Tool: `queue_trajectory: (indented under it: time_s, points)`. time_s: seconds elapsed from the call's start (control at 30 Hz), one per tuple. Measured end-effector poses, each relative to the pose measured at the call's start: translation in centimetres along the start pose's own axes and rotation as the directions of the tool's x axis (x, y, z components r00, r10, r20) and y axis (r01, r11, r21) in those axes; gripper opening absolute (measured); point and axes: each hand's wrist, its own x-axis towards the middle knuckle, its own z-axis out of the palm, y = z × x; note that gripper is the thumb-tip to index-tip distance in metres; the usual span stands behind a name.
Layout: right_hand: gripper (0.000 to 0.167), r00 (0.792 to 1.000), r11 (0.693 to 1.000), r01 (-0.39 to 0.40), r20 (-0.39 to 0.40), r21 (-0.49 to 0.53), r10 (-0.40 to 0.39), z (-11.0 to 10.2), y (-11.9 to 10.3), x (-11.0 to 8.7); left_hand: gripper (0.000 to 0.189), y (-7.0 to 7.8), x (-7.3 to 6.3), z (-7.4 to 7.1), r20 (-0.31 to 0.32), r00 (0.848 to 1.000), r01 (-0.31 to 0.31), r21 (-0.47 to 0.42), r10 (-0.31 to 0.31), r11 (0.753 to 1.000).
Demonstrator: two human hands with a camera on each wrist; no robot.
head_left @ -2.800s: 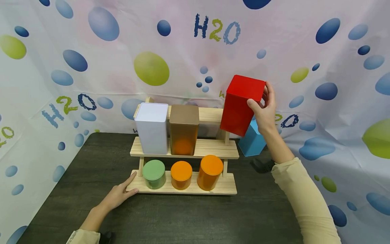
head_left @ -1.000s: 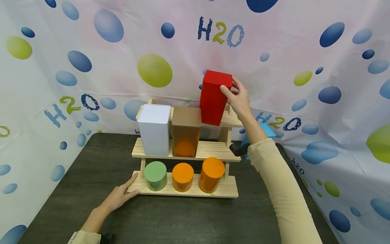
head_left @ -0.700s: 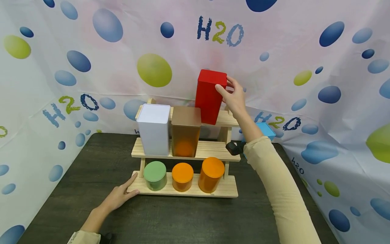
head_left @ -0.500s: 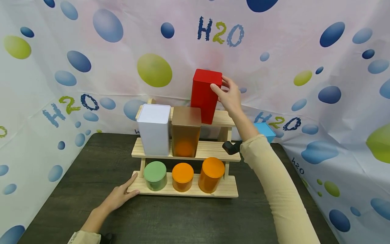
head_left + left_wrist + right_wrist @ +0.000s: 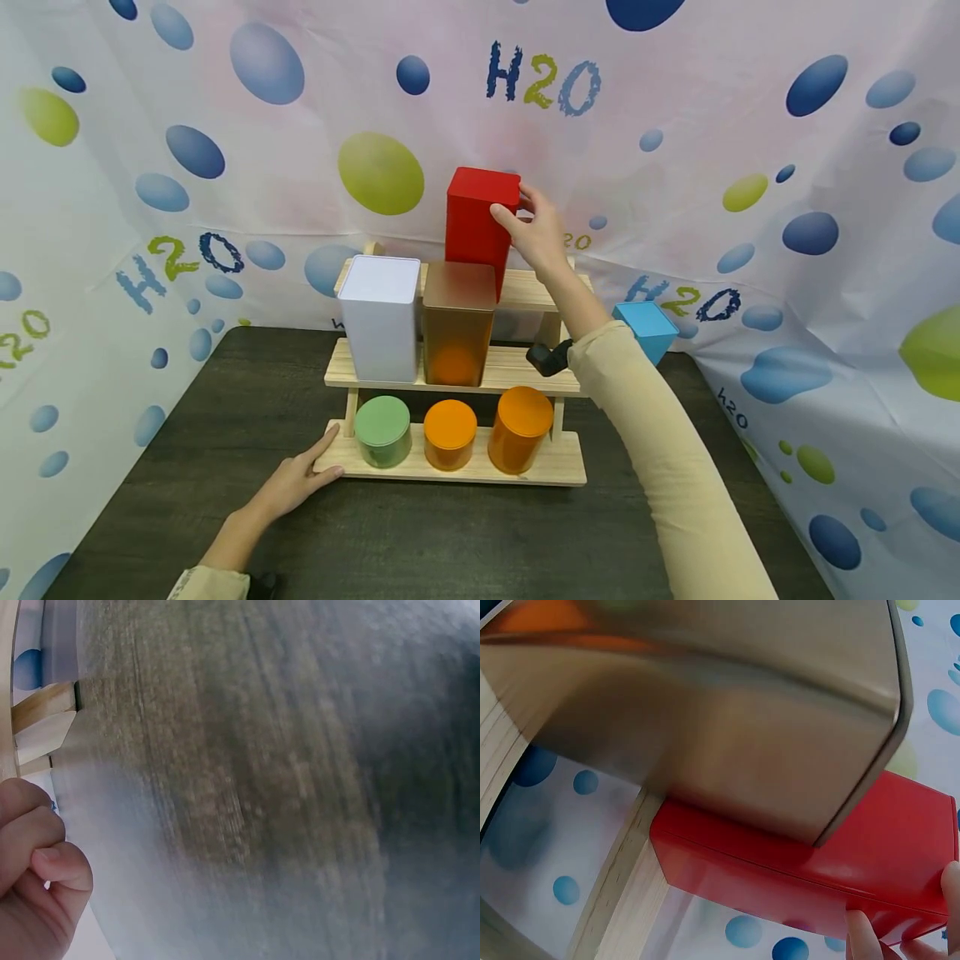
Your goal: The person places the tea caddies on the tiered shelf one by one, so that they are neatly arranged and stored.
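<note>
A tall red box-shaped canister [image 5: 480, 200] is upright at the top tier of a three-tier wooden rack [image 5: 566, 462]. My right hand [image 5: 543, 239] pinches its upper right side between thumb and fingers. Its lower front is hidden behind a brown canister [image 5: 459, 325]; in the right wrist view, its base end [image 5: 664, 844] meets the top shelf's edge, but I cannot tell whether it bears on it. At the rack's lower left corner my left hand [image 5: 291, 485] grips the end of the bottom shelf. Curled fingers [image 5: 45, 847] show there in the left wrist view.
Left of the brown canister, a white canister [image 5: 378, 325] shares the middle shelf. The bottom shelf holds a green jar [image 5: 382, 433], a short orange jar [image 5: 448, 437] and a taller one [image 5: 517, 433]. A blue box [image 5: 647, 327] sits behind my right forearm.
My right hand has carried the red canister leftward from right of the rack, over the top shelf to behind the brown canister. It has straightened from a tilt. My left hand stays put.
</note>
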Motion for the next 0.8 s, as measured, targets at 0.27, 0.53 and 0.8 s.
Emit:
queue_trajectory:
  time_s: [0.27, 0.53, 0.8]
  points:
    - [0.059, 0.999, 0.998, -0.022, 0.033, -0.055, 0.024, 1.4, -1.0, 0.5, 0.076, 0.4, -0.1, -0.2, 0.013, 0.999, 0.031, 0.008, -0.031, 0.999]
    - [0.06, 0.996, 0.996, -0.027, 0.083, -0.081, 0.034, 2.6, -1.5, 0.3, 0.075, 0.4, -0.4, -0.1, -0.002, 1.0, 0.018, 0.021, -0.018, 1.0]
    - [0.057, 0.992, 0.999, -0.014, 0.122, -0.044, 0.019, 4.2, -2.5, 0.2, 0.075, 0.3, -0.4, 0.0, -0.018, 1.0, 0.008, 0.018, -0.007, 1.0]
